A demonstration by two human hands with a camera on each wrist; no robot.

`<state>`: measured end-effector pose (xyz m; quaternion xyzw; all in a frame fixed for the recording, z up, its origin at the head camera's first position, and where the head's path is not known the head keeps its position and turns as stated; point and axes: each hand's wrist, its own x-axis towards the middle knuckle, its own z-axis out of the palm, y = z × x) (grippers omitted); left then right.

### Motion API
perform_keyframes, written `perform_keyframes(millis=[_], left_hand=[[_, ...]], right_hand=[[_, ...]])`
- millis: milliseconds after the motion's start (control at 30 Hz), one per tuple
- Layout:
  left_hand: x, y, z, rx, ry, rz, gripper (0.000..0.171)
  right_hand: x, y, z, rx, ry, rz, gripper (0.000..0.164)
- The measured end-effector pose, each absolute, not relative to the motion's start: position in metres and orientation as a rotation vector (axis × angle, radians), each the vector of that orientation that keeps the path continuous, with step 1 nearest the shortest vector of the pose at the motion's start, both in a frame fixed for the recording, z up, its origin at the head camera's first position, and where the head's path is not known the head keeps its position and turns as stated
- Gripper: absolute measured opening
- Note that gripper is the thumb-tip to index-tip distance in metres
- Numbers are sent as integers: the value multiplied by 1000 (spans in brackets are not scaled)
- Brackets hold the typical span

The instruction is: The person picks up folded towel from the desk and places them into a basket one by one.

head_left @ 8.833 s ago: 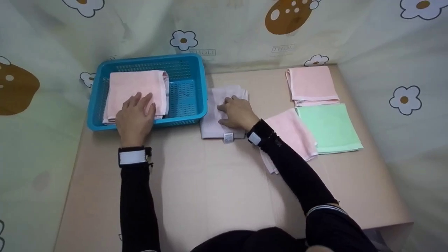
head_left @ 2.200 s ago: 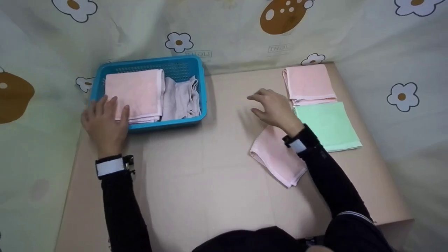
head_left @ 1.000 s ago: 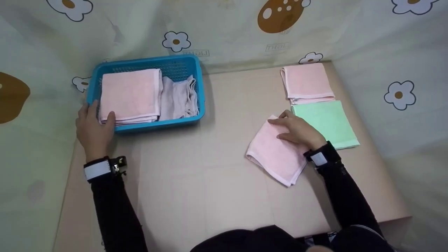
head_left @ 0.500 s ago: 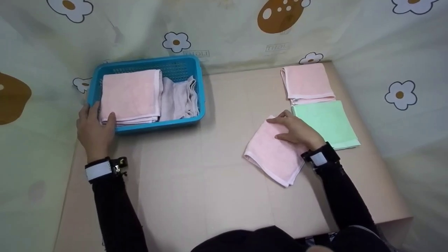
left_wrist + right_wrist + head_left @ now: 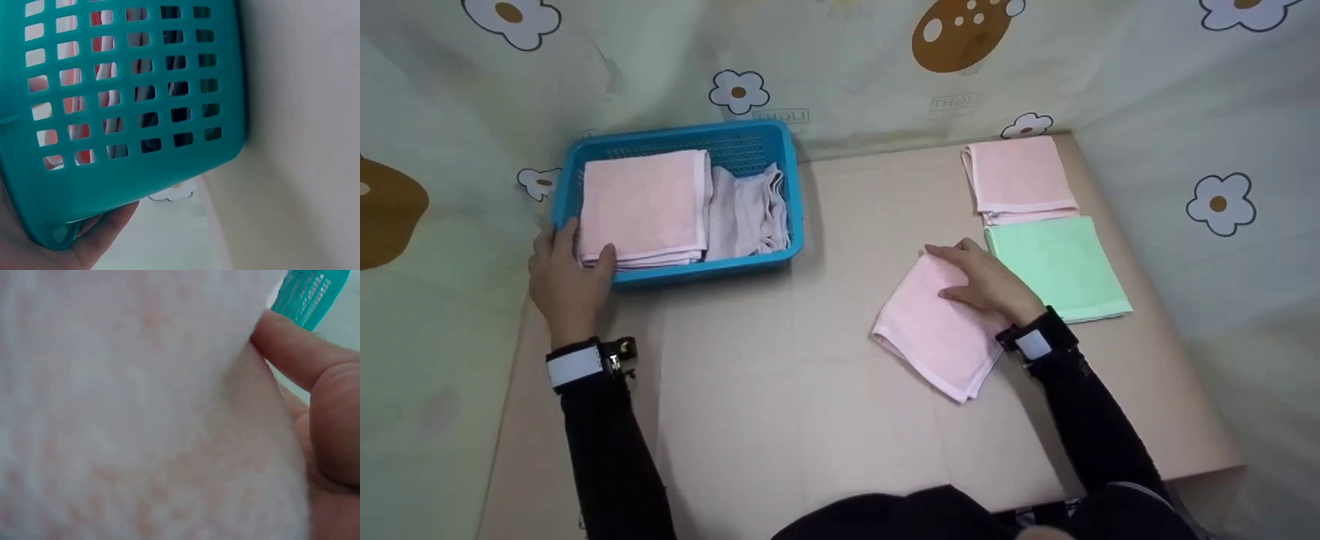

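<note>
My left hand [image 5: 570, 285] grips the front left corner of a blue plastic basket [image 5: 720, 264]. Its fingers curl round the rim, as the left wrist view shows with the basket's slotted side [image 5: 124, 79]. Inside lie a stack of folded pink towels [image 5: 645, 202] and, to its right, a bunched greyish-lilac towel [image 5: 742, 214]. My right hand [image 5: 990, 281] pinches the upper edge of a loosely folded pink towel [image 5: 930, 330] on the table, thumb on top. In the right wrist view this pink cloth [image 5: 140, 410] fills most of the picture, with the thumb at its edge.
At the table's right side, a folded green towel [image 5: 1061, 266] lies in front of another folded pink towel [image 5: 1024, 176]. The beige tabletop [image 5: 780, 390] meets a flower-patterned curtain [image 5: 870, 97] behind and at both sides.
The lilac towel has gone from the table into the basket. My left hand has shifted from the stack to the basket's corner. My right hand has taken the pink towel and drawn it slightly left.
</note>
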<state>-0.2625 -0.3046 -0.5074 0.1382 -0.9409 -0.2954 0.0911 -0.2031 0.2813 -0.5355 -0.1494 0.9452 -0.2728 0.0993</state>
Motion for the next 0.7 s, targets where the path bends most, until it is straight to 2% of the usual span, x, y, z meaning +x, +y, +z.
perform_keyframes(millis=[167, 367, 700], left_hand=[[-264, -280, -508, 374, -2786, -895, 72], [-262, -235, -508, 279, -2778, -862, 67], [-261, -186, -508, 143, -2805, -772, 72]], right_hand=[[-199, 268, -533, -395, 2901, -649, 87], [-195, 266, -528, -250, 2925, -339, 89], [-194, 247, -530, -362, 2784, -577, 91]])
